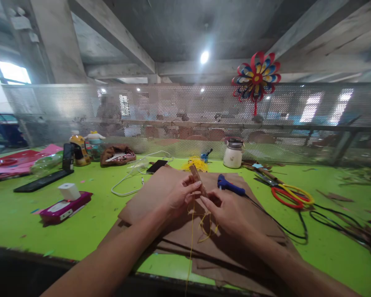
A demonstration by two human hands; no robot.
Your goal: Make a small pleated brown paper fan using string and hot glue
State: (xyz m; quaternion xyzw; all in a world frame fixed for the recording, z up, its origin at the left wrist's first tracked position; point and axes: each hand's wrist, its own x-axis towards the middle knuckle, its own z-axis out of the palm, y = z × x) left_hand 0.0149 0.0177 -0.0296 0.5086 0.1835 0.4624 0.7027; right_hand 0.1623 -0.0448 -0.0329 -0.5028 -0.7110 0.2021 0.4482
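A narrow brown strip (pixel 195 173), perhaps cardboard or bark, is pinched upright and slightly tilted by my left hand (pixel 183 194). The fingers of my right hand (pixel 224 206) are closed on its lower end. From between the hands hangs a thin yellow string (pixel 191 243), with loose loops below the right fingers. Beneath both hands lie stacked sheets of brown paper or cardboard (pixel 160 185). Just beyond my right hand, a blue glue gun (pixel 231 185) lies on the sheets.
The green table (pixel 105 222) holds orange-and-yellow-handled scissors (pixel 293 195) on the right and a purple power strip (pixel 66 208) on the left. Behind the sheets are a phone (pixel 157 166), a yellow string bundle (pixel 195 163) and a white jar (pixel 233 154). A perforated metal screen (pixel 173 107) closes the back.
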